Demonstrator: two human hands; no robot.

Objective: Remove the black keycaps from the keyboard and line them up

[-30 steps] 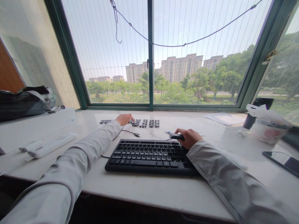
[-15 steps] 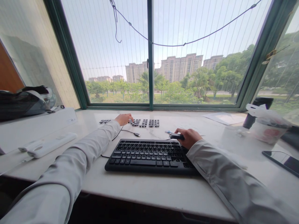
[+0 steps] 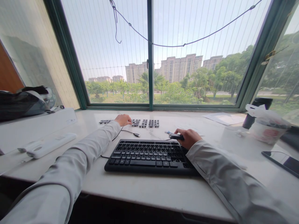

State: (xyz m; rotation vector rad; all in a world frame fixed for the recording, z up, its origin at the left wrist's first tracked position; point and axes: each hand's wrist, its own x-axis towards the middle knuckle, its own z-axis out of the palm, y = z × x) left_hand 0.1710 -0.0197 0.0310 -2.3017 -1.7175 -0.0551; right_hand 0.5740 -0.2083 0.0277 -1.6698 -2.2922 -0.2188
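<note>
Slid slightly leftward since the earlier frame with the left hand, now curled in at the loose keycaps laid out on the white tabletop. Uncovers a little more of the group just beside it; probably means handling among the caps rather than at the keyboard. Cannot tell whether pinching one or merely touching. Hardly shifted with the right hand, gripping a small dark object between thumb and fingers, over the flat keyboard's far right part. Looks bare of caps along the far rows.
</note>
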